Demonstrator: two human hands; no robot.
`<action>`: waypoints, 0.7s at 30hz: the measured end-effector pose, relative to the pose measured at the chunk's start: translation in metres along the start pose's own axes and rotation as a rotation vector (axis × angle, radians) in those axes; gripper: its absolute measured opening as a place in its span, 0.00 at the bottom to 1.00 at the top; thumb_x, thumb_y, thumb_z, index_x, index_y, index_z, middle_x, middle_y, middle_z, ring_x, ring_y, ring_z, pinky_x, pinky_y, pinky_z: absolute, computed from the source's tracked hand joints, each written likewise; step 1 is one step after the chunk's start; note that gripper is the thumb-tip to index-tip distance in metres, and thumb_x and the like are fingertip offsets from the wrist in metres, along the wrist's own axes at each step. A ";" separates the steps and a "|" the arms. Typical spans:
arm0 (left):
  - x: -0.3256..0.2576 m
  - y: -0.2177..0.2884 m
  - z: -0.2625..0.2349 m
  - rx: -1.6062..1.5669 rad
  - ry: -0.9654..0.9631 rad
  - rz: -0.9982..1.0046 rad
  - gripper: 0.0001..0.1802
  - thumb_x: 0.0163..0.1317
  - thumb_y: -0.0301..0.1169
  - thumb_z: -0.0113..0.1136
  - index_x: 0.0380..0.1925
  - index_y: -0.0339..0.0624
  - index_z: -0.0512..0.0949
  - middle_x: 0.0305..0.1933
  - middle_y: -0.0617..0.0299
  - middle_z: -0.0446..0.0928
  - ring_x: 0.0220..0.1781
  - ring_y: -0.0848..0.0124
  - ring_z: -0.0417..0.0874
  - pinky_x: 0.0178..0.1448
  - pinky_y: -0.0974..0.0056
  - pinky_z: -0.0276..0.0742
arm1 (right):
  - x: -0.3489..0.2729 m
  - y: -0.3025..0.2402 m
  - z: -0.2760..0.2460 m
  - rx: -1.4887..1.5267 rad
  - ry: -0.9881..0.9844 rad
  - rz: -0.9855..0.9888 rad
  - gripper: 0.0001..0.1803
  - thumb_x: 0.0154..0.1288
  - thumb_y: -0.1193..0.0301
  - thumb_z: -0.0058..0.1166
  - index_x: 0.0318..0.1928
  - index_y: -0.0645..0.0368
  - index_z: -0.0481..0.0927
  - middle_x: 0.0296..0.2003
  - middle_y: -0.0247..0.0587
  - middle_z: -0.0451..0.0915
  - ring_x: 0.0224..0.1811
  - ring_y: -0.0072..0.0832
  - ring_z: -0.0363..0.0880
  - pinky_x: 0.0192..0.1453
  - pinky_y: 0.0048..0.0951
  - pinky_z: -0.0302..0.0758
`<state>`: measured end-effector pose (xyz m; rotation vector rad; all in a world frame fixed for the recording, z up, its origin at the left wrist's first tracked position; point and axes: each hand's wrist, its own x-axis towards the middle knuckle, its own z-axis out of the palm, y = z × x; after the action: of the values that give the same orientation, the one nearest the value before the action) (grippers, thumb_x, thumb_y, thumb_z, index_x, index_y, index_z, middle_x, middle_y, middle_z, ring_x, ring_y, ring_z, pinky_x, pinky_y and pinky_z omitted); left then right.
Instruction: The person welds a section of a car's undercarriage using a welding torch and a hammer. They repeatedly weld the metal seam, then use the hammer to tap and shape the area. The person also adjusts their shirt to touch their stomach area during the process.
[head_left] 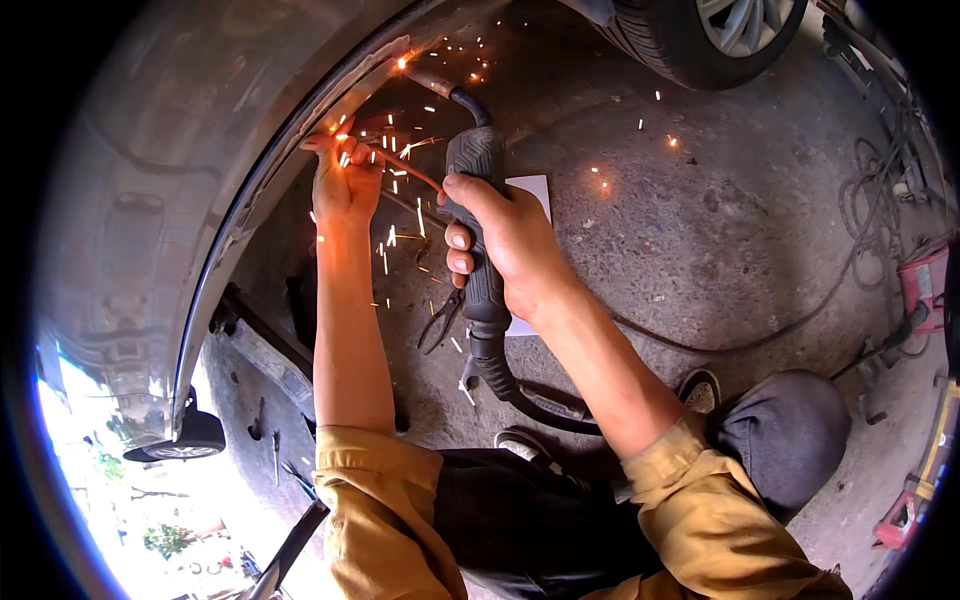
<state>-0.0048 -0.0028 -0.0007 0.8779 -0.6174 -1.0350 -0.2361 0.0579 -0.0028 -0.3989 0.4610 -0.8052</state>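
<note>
My right hand [510, 235] is wrapped round the black handle of a welding torch [475, 165]. The torch's curved neck reaches up and left to the lower edge of a grey car body [130, 200], where a bright orange spot glows and sparks fly off. My left hand [347, 175] is raised to the same edge, nearer me than the glow, its fingers curled and pressed together. A thin reddish rod [410, 168] runs between the left fingers and the right hand; whether the left hand grips it is unclear. Sparks cross in front of my left fingers.
Dark pliers [438, 322] and a white sheet [530, 190] lie on the concrete floor beneath the torch. The torch's thick hose [495, 375] bends toward my legs. A car wheel [715, 40] stands at the far right. Cables [870, 200] and red equipment [922, 290] line the right side.
</note>
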 end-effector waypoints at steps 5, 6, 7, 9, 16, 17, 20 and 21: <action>0.010 -0.004 -0.012 -0.066 -0.025 -0.043 0.24 0.69 0.42 0.56 0.56 0.36 0.70 0.25 0.71 0.59 0.27 0.79 0.62 0.38 0.68 0.64 | 0.002 0.000 -0.004 -0.003 0.012 0.007 0.15 0.64 0.58 0.57 0.37 0.57 0.73 0.17 0.30 0.68 0.16 0.21 0.67 0.22 0.29 0.69; 0.013 0.002 -0.018 -0.088 -0.097 -0.066 0.18 0.71 0.39 0.53 0.53 0.39 0.72 0.25 0.71 0.60 0.27 0.78 0.62 0.37 0.67 0.66 | 0.002 0.001 -0.002 0.000 0.001 0.001 0.15 0.64 0.59 0.57 0.37 0.57 0.73 0.18 0.30 0.69 0.16 0.21 0.69 0.22 0.30 0.69; 0.008 0.003 -0.017 -0.035 0.008 0.014 0.14 0.73 0.35 0.50 0.52 0.40 0.72 0.25 0.71 0.62 0.27 0.77 0.63 0.39 0.66 0.69 | 0.002 0.002 0.000 0.000 -0.009 -0.001 0.14 0.64 0.59 0.57 0.37 0.57 0.73 0.18 0.31 0.70 0.16 0.22 0.69 0.22 0.30 0.69; 0.007 0.001 -0.010 0.002 0.016 -0.020 0.18 0.71 0.33 0.52 0.57 0.35 0.71 0.27 0.70 0.62 0.29 0.78 0.62 0.40 0.66 0.69 | 0.001 -0.001 -0.001 -0.006 -0.001 -0.007 0.13 0.64 0.60 0.56 0.37 0.57 0.74 0.19 0.31 0.70 0.16 0.22 0.69 0.22 0.30 0.69; 0.014 0.003 -0.026 -0.095 -0.064 -0.036 0.22 0.68 0.40 0.55 0.57 0.40 0.72 0.31 0.68 0.65 0.31 0.77 0.64 0.48 0.64 0.70 | -0.002 -0.003 0.002 0.006 0.010 0.009 0.14 0.64 0.60 0.57 0.37 0.58 0.74 0.17 0.30 0.69 0.15 0.21 0.69 0.22 0.29 0.69; 0.015 0.007 -0.031 -0.085 -0.102 -0.037 0.24 0.66 0.44 0.57 0.56 0.41 0.72 0.29 0.69 0.63 0.30 0.77 0.63 0.46 0.65 0.68 | 0.000 -0.001 0.003 -0.007 -0.008 0.011 0.14 0.64 0.60 0.57 0.38 0.58 0.74 0.17 0.30 0.69 0.16 0.20 0.69 0.22 0.29 0.69; 0.011 -0.004 -0.012 -0.041 -0.081 -0.047 0.32 0.61 0.54 0.59 0.55 0.41 0.72 0.25 0.71 0.60 0.27 0.77 0.62 0.40 0.67 0.64 | -0.002 -0.003 -0.003 -0.004 0.027 0.008 0.15 0.65 0.57 0.57 0.38 0.56 0.75 0.18 0.30 0.70 0.16 0.20 0.68 0.22 0.28 0.68; 0.012 -0.004 -0.013 -0.027 -0.049 -0.021 0.35 0.62 0.52 0.59 0.59 0.36 0.68 0.25 0.71 0.60 0.27 0.76 0.62 0.40 0.65 0.64 | -0.003 -0.001 -0.003 0.010 0.017 0.008 0.15 0.65 0.57 0.57 0.38 0.55 0.75 0.18 0.30 0.69 0.16 0.20 0.67 0.21 0.28 0.67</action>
<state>0.0081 -0.0103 -0.0107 0.8385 -0.6350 -1.0840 -0.2402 0.0589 -0.0042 -0.3810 0.4743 -0.8039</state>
